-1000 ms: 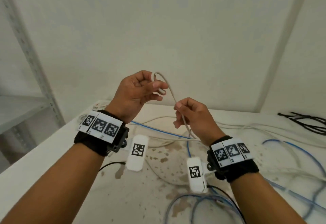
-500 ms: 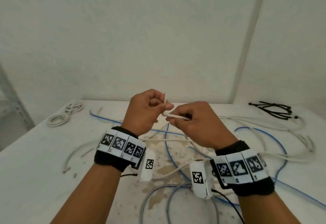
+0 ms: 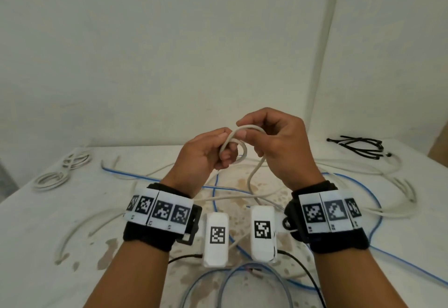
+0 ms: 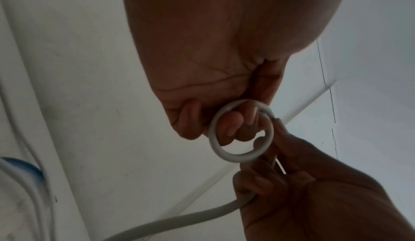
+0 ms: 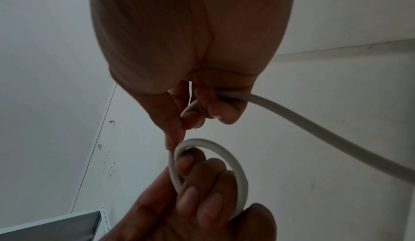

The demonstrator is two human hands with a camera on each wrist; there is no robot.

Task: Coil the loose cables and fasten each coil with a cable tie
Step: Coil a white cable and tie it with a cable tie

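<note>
1. White walls meet in a corner behind a stained white counter (image 3: pixel 72 210) strewn with loose white and blue cables (image 3: pixel 378 201); a bunch of black cable ties (image 3: pixel 361 146) lies at its far right, and two white coils (image 3: pixel 60 169) lie at its far left.
2. Both hands work above the counter on one white cable (image 3: pixel 252 176), whose tail drops to the surface between the wrists.
3. The left hand (image 3: pixel 201 159) has its fingers curled through a small first loop (image 4: pixel 241 131), gripping it.
4. The right hand (image 3: pixel 278 147) pinches the cable just beside that loop between thumb and fingers, the free length running out past its palm.
5. Judged from this, the coil has only just been started, with one turn made.
6. To do it well, the left grip should stay firm so the loop cannot spring open.
7. The right hand should feed the next turn flat against the first, at matching width.
8. A slight roll of the cable between the fingers per turn would probably stop kinks.
9. This loop looks tight; wider turns may suit the remaining length better.
</note>
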